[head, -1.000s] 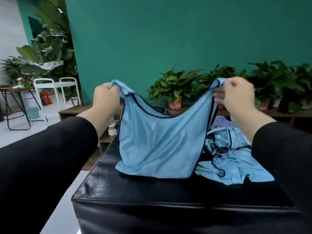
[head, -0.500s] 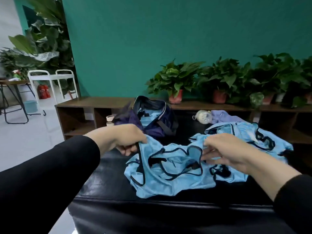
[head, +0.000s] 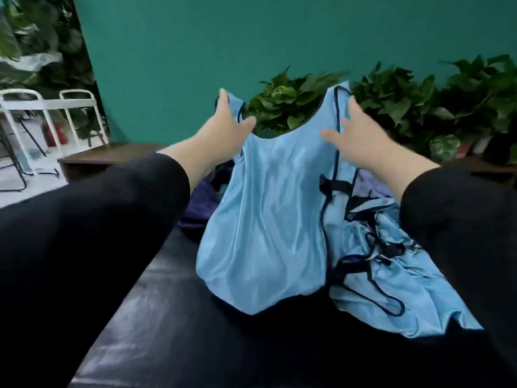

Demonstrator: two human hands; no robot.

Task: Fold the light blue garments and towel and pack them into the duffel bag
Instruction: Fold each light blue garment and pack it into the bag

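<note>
the black padded table (head: 173, 326) carries a heap of light blue garments (head: 391, 289) on its right part. above it hangs a light blue vest (head: 268, 219), its hem touching the table. the left hand (head: 223, 127) and right hand (head: 361, 135), well apart, each hold one shoulder strap. the dark duffel bag (head: 201, 203) sits behind.

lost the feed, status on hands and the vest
Left hand and right hand hold the vest up by its shoulder straps. Hem brushes the black bench. More blue garments heaped at right.
</note>
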